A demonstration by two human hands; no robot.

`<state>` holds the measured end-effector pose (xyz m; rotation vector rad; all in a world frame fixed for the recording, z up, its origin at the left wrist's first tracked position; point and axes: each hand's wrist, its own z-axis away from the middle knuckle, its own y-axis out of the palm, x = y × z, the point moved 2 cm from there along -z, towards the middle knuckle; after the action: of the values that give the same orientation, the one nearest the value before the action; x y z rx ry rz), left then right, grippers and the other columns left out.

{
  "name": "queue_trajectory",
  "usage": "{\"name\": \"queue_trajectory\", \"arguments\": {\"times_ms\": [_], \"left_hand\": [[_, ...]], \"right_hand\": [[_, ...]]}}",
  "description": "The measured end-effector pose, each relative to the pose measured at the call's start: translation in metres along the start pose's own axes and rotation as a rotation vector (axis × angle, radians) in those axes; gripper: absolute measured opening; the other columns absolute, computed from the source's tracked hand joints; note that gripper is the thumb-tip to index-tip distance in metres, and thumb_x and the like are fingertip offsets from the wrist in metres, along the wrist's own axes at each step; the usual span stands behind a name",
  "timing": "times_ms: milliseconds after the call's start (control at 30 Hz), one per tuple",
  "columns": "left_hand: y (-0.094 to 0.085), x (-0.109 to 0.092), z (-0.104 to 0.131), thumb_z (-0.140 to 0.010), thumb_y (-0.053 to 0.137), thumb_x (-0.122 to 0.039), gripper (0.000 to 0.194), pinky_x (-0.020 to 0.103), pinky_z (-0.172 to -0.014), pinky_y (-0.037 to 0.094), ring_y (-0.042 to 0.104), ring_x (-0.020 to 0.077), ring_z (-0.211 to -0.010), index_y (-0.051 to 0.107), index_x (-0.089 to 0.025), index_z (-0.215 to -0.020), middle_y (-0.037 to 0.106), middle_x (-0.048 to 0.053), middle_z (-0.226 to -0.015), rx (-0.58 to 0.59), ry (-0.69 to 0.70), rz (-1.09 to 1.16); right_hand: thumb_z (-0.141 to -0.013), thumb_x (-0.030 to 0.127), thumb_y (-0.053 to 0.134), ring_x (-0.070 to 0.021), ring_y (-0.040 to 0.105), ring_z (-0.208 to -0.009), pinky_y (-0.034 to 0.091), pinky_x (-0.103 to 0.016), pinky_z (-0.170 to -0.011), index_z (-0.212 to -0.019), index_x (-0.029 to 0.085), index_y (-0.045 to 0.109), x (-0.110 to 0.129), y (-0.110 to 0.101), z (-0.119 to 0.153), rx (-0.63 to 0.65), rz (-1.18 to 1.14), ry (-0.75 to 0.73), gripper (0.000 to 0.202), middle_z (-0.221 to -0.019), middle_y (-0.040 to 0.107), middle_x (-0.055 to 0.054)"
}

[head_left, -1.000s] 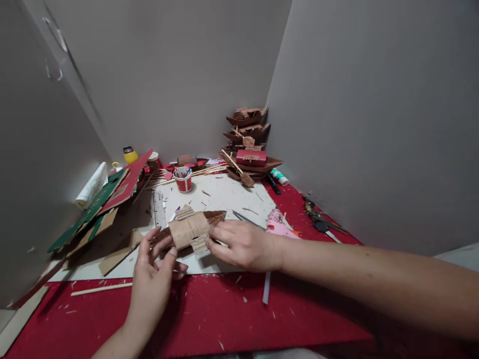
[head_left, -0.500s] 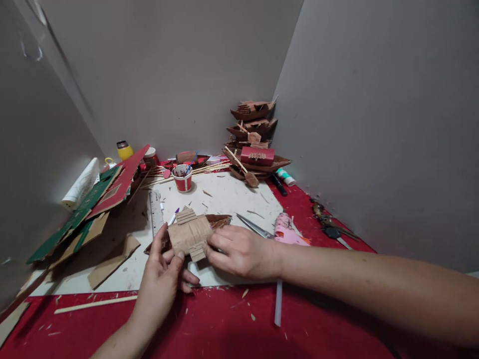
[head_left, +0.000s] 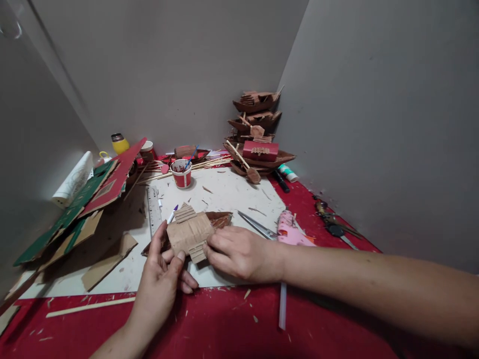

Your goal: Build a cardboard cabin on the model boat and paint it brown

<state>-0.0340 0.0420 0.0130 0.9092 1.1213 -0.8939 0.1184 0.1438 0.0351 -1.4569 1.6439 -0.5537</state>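
A small brown boat (head_left: 220, 218) lies on the white board, with a curved tan cardboard cover (head_left: 189, 231) across its middle. Ribbed cardboard pieces stick out at the cover's far edge (head_left: 185, 213) and near edge (head_left: 197, 252). My left hand (head_left: 168, 264) grips the cover's left and near side, thumb on its near edge and fingers around the left end. On the right, my right hand (head_left: 243, 253) has its fingers pinched at the cover's near right corner, beside the ribbed piece; its fingertips are partly hidden.
Open scissors (head_left: 257, 225) and a pink piece (head_left: 292, 232) lie to the right. Behind stand a red-and-white cup (head_left: 181, 174) and stacked brown boats (head_left: 262, 154). Green and red cardboard (head_left: 112, 187) leans at the left, near a clear ruler (head_left: 153, 209). A glue stick (head_left: 282, 306) points toward the front.
The view has shifted slightly, so the surroundings sit a little differently in the picture. Both hands keep their hold on the cardboard cover.
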Motion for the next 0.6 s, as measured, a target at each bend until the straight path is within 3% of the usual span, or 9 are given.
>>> {"name": "queue_trajectory", "arguments": {"times_ms": [233, 400, 600], "left_hand": [[0.002, -0.001, 0.001, -0.079, 0.068, -0.035, 0.090, 0.022, -0.040, 0.047, 0.060, 0.0150, -0.042, 0.011, -0.027, -0.149, 0.063, -0.004, -0.064, -0.006, -0.012, 0.025], [0.005, -0.001, 0.002, -0.076, 0.071, -0.035, 0.093, 0.023, -0.040, 0.049, 0.061, 0.0132, -0.042, 0.013, -0.031, -0.148, 0.070, 0.005, -0.089, -0.030, -0.016, 0.000], [0.017, 0.000, 0.002, -0.072, 0.075, -0.031, 0.091, 0.023, -0.038, 0.048, 0.062, 0.0135, -0.043, 0.020, -0.031, -0.144, 0.068, 0.008, -0.101, -0.155, -0.014, 0.048]], "right_hand": [[-0.093, 0.013, 0.044, -0.0160, 0.050, -0.063, 0.037, -0.030, -0.059, -0.082, 0.012, 0.063, 0.000, 0.000, 0.000, -0.002, 0.000, 0.006, 0.022, -0.071, 0.057, -0.005], [-0.093, 0.014, 0.046, -0.0165, 0.049, -0.063, 0.035, -0.030, -0.060, -0.080, 0.013, 0.063, 0.000, -0.002, 0.001, 0.032, -0.008, 0.036, 0.021, -0.072, 0.058, -0.005], [-0.094, 0.015, 0.044, -0.0166, 0.049, -0.066, 0.037, -0.030, -0.061, -0.085, 0.013, 0.063, -0.002, -0.004, 0.002, 0.103, -0.032, 0.050, 0.021, -0.075, 0.059, -0.006]]}}
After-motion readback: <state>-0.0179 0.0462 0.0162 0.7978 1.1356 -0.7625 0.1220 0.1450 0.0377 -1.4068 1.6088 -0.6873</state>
